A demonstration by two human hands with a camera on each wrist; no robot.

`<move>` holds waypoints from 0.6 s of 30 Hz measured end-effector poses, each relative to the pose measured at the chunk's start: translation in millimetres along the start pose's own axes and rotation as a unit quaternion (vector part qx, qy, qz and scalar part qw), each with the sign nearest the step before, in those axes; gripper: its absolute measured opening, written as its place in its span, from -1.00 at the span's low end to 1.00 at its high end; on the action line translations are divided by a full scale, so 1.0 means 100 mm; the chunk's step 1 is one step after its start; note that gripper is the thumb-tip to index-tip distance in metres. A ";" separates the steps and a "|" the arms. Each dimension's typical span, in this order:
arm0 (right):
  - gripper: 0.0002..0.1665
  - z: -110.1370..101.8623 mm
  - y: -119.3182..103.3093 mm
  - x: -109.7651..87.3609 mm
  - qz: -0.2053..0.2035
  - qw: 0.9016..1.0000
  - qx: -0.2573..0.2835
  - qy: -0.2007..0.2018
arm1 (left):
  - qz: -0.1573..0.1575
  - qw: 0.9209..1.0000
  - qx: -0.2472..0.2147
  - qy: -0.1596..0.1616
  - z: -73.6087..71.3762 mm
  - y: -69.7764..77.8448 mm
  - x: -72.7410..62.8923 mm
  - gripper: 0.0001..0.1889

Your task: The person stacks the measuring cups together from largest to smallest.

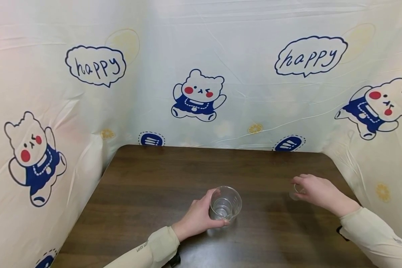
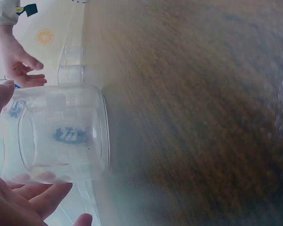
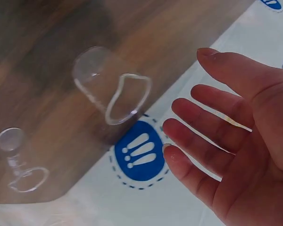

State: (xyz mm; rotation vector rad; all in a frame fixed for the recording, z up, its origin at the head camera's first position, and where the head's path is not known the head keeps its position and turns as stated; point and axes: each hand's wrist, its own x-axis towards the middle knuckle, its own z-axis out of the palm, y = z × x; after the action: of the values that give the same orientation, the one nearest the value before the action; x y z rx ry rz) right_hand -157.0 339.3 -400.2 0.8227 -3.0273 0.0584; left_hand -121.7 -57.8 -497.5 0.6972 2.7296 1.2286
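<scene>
My left hand (image 1: 201, 214) grips a clear glass beaker (image 1: 235, 199) near the table's middle, fingers and thumb round its sides. Inside it shows a smaller round glass outline, like a second beaker nested in it. Faint white markings are on the glass in the left wrist view. My right hand (image 1: 315, 190) is at the table's right side, over a small clear beaker (image 1: 293, 195). In the right wrist view its fingers are spread and loosely bent, apart from the glass. That view shows two upright beakers, a larger one (image 3: 89, 70) and a smaller one (image 3: 10, 140).
A dark wooden table (image 1: 147, 178) lies under both hands. Behind it and along its sides hangs a pale printed curtain (image 1: 248, 96) with bear figures. The table's right edge runs close to the right forearm.
</scene>
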 end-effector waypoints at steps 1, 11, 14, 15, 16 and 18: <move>-0.62 0.01 0.02 -0.01 0.001 1.000 -0.004 0.002 | -0.001 1.000 0.000 0.000 0.00 0.00 0.00 0.02; -0.59 0.13 0.26 -0.03 -0.007 1.000 -0.021 0.008 | -0.006 1.000 0.000 -0.002 0.00 0.00 -0.01 0.02; -0.52 0.16 0.31 -0.04 0.003 1.000 -0.019 -0.007 | -0.008 1.000 0.000 -0.003 -0.01 0.01 0.00 0.02; -0.49 0.17 0.32 -0.05 0.005 1.000 -0.019 -0.013 | -0.008 1.000 0.001 -0.003 -0.01 0.01 -0.01 0.02; -0.46 0.18 0.33 -0.05 0.008 1.000 -0.019 -0.019 | -0.008 1.000 0.001 -0.003 -0.01 0.01 -0.01 0.02; -0.40 0.20 0.35 -0.05 0.010 0.999 -0.020 -0.028 | -0.008 1.000 0.002 -0.004 -0.01 0.01 -0.01 0.02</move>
State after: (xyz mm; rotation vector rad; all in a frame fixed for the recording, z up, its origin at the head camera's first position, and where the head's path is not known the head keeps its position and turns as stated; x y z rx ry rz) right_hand -170.6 371.3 -421.5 0.8035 -3.0787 -0.0251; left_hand -120.9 -58.3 -496.1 0.6775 2.7263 1.2155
